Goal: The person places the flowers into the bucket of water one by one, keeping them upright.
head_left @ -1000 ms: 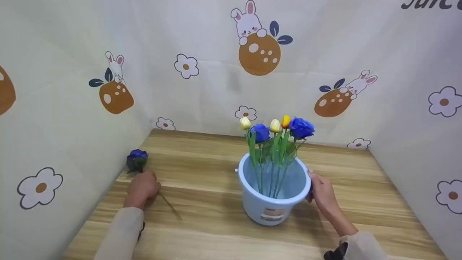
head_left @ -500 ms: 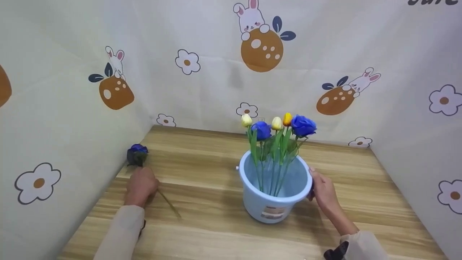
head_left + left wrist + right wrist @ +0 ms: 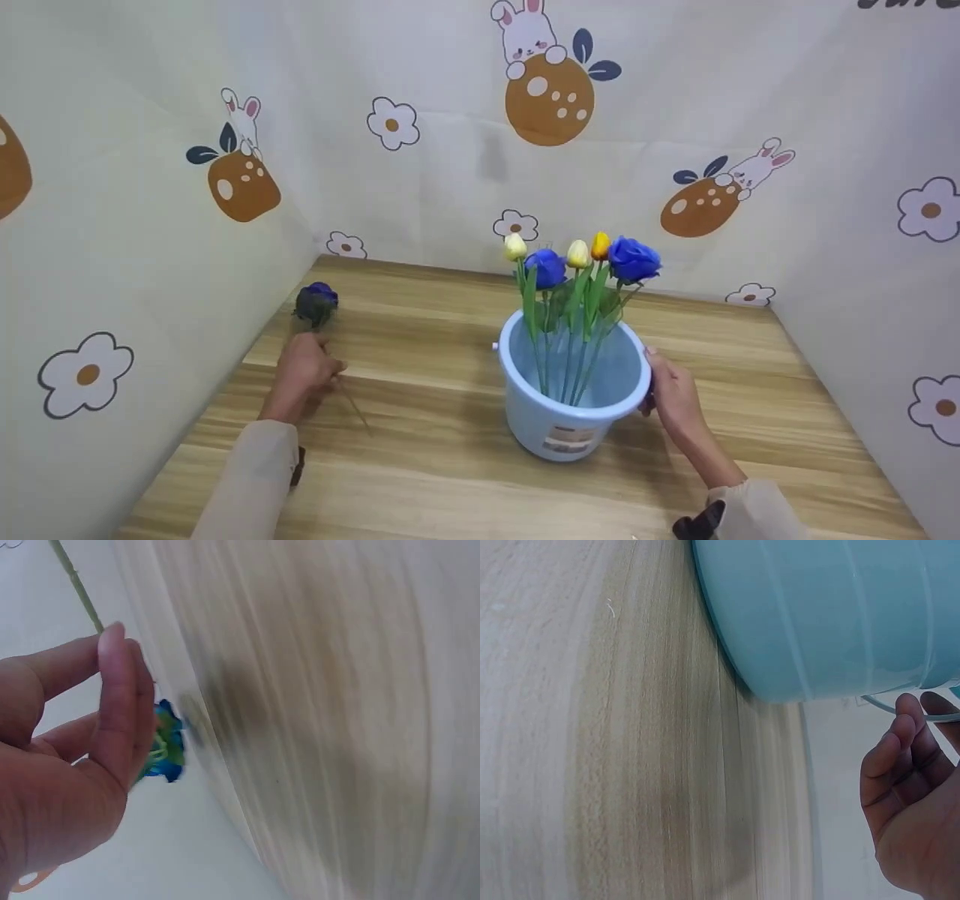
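My left hand pinches the stem of a blue rose at the left of the table, its bloom pointing away from me. In the left wrist view the green stem sticks out past the fingertips, and part of the bloom shows behind the hand. At the right, my right hand grips the rim side of a light blue bucket, which stands upright. Curled fingers lie by its thin handle in the right wrist view. Inside the bucket stand two blue roses and several tulips.
A wooden table lies under everything. Pale cloth walls with rabbit and flower prints close it in at the back, left and right. The bucket has a printed label on its front.
The left hand has moved slightly to the right and away from me, carrying the blue rose with it. The right hand keeps its hold on the bucket. The head view has tilted a little.
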The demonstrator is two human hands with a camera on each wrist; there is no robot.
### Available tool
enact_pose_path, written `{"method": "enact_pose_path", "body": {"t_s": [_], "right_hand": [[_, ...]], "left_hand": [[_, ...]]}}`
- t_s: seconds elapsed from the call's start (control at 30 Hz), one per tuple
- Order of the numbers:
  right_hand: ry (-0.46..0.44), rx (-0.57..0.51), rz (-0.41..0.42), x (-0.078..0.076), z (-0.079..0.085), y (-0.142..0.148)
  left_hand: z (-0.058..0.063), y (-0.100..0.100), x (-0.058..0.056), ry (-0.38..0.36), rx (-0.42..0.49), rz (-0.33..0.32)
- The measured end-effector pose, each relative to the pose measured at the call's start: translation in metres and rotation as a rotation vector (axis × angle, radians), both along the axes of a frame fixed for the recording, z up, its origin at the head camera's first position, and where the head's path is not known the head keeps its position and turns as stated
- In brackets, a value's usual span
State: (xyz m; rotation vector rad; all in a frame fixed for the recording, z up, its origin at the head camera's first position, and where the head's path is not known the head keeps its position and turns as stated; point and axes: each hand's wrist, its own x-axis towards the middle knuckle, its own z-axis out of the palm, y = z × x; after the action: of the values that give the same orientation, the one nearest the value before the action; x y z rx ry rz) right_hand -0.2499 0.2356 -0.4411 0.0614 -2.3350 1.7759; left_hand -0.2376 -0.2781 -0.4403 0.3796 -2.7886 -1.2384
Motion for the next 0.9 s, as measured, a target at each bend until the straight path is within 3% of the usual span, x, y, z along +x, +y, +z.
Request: {"method": "enact_pose_path", "body": {"t_s": [0.17,0.47,0.67,0.9], "right_hand": [[0.007,0.016,-0.005,0.0,-0.002,-0.001],[0.019,-0.002,0.001,0.0,-0.002,0.0],[0.013,-0.002,0.009,0.0,0.0,0.001],[-0.016,0.004,0.005,0.001,0.001,0.001]], "left_hand": [[0.006,0.008,-0.005,0.151,-0.068,-0.003],[0.041,0.045,-0.013,0.349,0.133,0.032],[0.066,0.07,-0.009,0.455,0.258,0.018],[0.089,0.097,-0.003,0.549,0.306,0.006]]}}
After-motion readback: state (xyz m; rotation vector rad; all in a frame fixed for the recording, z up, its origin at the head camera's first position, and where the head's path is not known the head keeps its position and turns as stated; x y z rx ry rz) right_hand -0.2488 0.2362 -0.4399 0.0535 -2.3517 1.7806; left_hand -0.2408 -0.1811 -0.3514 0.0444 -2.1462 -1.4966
